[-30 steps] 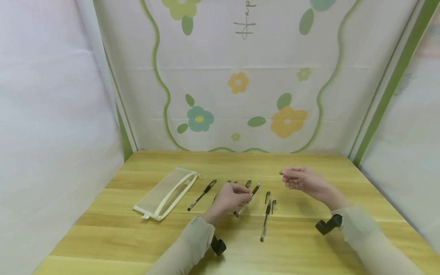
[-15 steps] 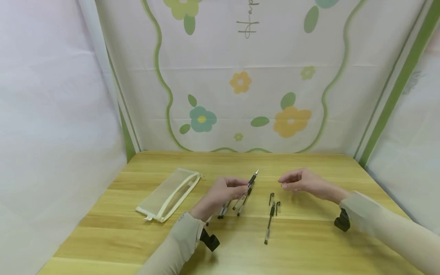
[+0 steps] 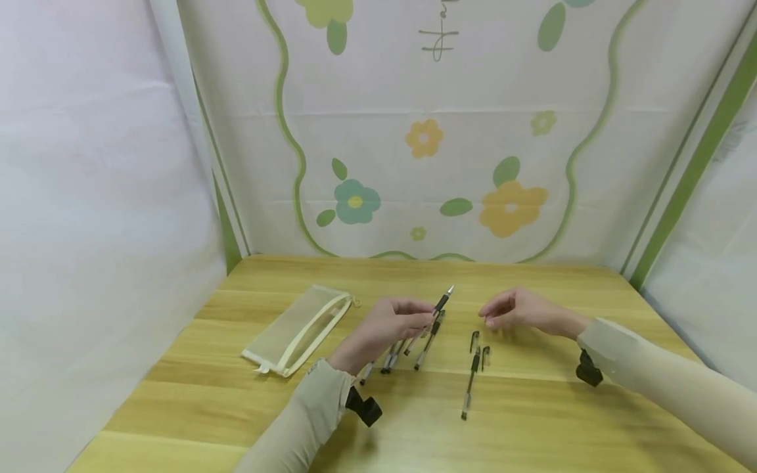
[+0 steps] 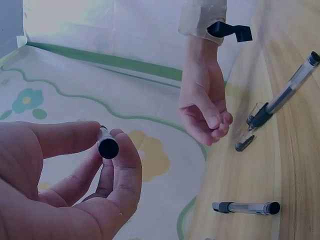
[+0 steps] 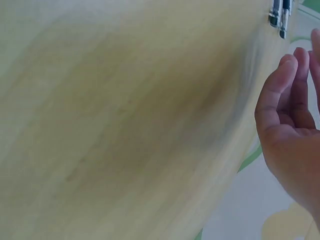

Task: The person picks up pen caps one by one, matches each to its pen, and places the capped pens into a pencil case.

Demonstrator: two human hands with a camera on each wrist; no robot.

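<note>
Between thumb and fingers, my left hand [image 3: 387,328] pinches an uncapped gel pen [image 3: 441,303], held tilted above the table with its metal tip up and away. In the left wrist view, the black end of that pen [image 4: 108,148] faces the camera. Just beyond the hand lies a capped pen [image 3: 430,341]; several other pens [image 3: 389,358] are partly hidden beneath it. My right hand [image 3: 526,312] hovers to the right, fingers loosely bent and nothing visible in them. Between the hands, an uncapped pen [image 3: 470,384] lies beside two loose caps [image 3: 474,340].
A cream mesh zip pouch [image 3: 284,322] lies on the left of the wooden table [image 3: 520,420]. Floral white cloth [image 3: 378,157] closes off the back, and pale cloth walls stand at both sides. Black camera mounts [image 3: 365,408] hang from the wrists.
My left hand has raised the uncapped pen off the table, tip upward, uncovering the capped pen below. My right hand's fingers have bent downward. The head view has shifted slightly.
</note>
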